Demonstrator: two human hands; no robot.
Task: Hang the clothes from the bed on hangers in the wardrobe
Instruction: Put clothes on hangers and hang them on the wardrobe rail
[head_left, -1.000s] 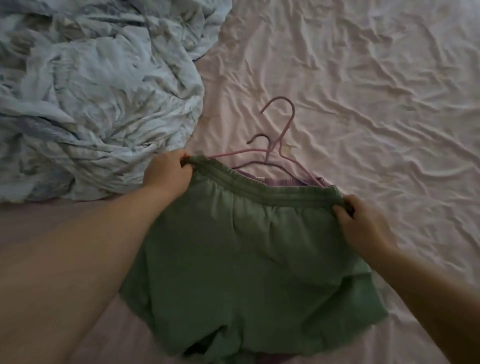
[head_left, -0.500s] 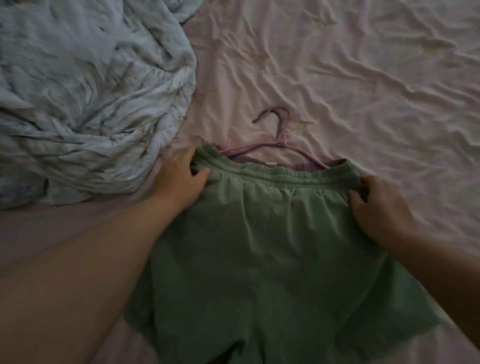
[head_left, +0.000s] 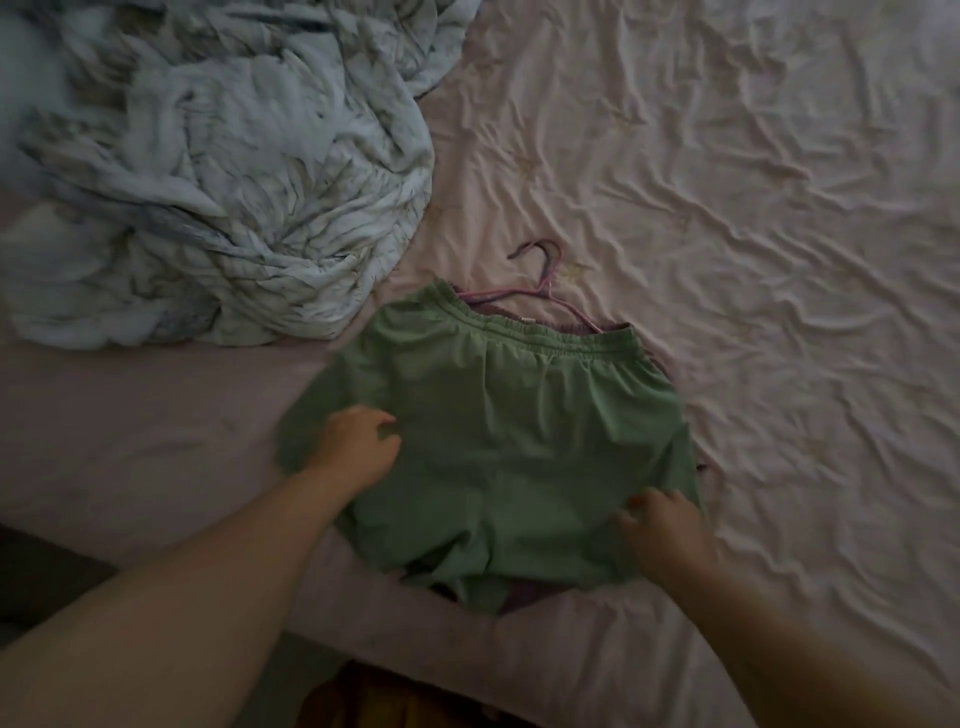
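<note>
Green shorts lie flat on the pink bed sheet, waistband away from me. Pink and purple hangers stick out from under the waistband, hooks pointing away. A purple garment peeks out beneath the leg hems. My left hand rests on the left side of the shorts with fingers loosely curled. My right hand is at the lower right leg hem, fingers bent over the fabric; whether it grips the cloth is unclear.
A crumpled light blue blanket fills the upper left of the bed. The bed's near edge runs across the bottom, with dark floor and something brownish below it. The wardrobe is out of view.
Both hands let go of the waistband and moved down toward the leg hems. The shorts now lie spread flat over the hangers, which show less than before.
</note>
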